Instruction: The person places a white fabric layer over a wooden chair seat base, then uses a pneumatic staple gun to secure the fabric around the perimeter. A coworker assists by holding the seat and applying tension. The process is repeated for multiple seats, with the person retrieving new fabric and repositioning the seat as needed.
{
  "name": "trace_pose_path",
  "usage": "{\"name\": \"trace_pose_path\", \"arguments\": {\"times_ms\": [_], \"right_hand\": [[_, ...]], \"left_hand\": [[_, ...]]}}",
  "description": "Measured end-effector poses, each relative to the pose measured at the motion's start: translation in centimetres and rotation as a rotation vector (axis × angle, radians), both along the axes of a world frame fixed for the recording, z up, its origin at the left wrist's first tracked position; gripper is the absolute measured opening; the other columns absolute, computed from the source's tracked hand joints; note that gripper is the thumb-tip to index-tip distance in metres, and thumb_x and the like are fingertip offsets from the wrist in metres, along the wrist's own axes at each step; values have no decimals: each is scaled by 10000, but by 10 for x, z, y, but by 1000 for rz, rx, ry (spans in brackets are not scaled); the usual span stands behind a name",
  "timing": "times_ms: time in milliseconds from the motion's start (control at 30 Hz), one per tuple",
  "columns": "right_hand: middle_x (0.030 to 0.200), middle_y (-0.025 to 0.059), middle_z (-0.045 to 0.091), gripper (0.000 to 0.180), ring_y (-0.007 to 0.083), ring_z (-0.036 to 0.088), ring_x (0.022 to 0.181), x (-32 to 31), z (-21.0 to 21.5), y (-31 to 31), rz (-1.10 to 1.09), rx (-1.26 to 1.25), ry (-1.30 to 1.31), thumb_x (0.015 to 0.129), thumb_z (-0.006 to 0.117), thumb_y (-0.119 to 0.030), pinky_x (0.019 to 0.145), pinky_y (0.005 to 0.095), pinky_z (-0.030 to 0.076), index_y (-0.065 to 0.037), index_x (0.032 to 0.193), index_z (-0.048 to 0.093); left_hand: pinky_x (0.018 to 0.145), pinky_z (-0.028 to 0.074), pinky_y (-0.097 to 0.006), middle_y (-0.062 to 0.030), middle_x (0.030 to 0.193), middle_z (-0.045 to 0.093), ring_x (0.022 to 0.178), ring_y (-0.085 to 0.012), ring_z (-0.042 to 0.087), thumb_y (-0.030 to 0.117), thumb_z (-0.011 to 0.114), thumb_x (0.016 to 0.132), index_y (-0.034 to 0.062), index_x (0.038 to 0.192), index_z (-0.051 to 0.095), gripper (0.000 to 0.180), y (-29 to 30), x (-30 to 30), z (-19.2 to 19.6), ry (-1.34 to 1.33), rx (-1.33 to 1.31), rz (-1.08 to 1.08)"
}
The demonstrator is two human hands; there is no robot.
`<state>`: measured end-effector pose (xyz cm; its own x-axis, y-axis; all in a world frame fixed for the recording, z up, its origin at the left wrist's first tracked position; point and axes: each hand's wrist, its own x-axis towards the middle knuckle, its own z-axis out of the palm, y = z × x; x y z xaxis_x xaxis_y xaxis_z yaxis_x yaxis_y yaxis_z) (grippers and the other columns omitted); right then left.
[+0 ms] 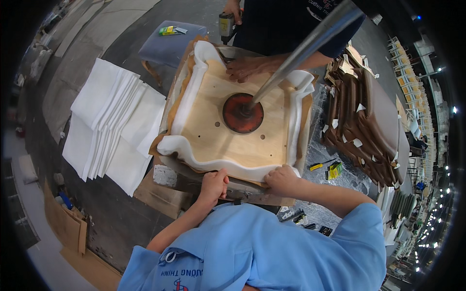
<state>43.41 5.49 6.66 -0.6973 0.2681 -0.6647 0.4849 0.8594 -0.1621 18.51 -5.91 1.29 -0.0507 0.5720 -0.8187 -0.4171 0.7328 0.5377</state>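
A plywood seat board [208, 106] lies on the work stand, with white padding [182, 111] and a brown cover [156, 145] turned up around its edges. A round red press disc [233, 116] on a slanted metal rod [306, 46] bears on the board's middle. At the near edge, my left hand [213, 186] is closed on the brown cover, its fingertips hidden. Further right along that edge, my right hand [283, 180] grips the cover and padding near the corner. A co-worker's hand [250, 68] lies flat at the far edge.
The co-worker's other hand holds a power tool [226, 26]. A stack of white padding sheets [111, 126] is on the left, behind it a grey-blue stool [170, 41] with small boxes. Stacked brown seats [374, 116], a yellow-handled screwdriver [320, 165] and a yellow-green box [335, 169] are right.
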Motion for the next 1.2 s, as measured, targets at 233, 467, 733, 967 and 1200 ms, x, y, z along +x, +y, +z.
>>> {"name": "trace_pose_path", "arguments": {"times_ms": [233, 467, 733, 967, 1200], "right_hand": [[969, 118, 834, 460, 308, 817, 978, 17, -15, 8, -40, -15, -50, 1059, 652, -535, 828, 481, 609, -119, 1049, 849], [926, 151, 819, 413, 332, 811, 937, 31, -14, 10, 27, -30, 62, 1057, 645, -456, 759, 491, 615, -107, 958, 841], [759, 154, 756, 365, 397, 766, 774, 54, -29, 21, 107, -106, 375, 1045, 659, -384, 710, 519, 601, -87, 896, 810], [792, 156, 764, 269, 364, 770, 772, 62, -20, 4, -17, -31, 489, 977, 710, -347, 665, 494, 587, -115, 866, 790], [1113, 151, 762, 402, 368, 742, 1037, 164, 63, -65, -850, 595, 1011, 978, 801, -289, 887, 492, 598, -126, 1337, 720]], "left_hand": [[505, 568, -349, -53, 669, 637, 477, -185, 594, 595, 560, 1112, -15, 1116, 711, 628, -2, 40, 10, -274, -192, -165], [559, 590, -393, -53, 682, 634, 487, -201, 575, 623, 499, 1137, -61, 1179, 704, 715, 35, 94, -3, -289, -305, -179], [452, 540, -361, -42, 481, 469, 347, -176, 437, 419, 529, 1115, 32, 754, 601, 534, 8, 110, -11, 10, 7, -85], [484, 554, -371, -41, 500, 493, 354, -176, 443, 439, 529, 1153, 73, 761, 607, 542, 4, 100, -20, -37, 73, -137], [594, 576, -354, -47, 612, 610, 529, -188, 628, 398, 587, 1157, 25, 957, 684, 434, 0, 86, -6, 43, 412, -538]]}}
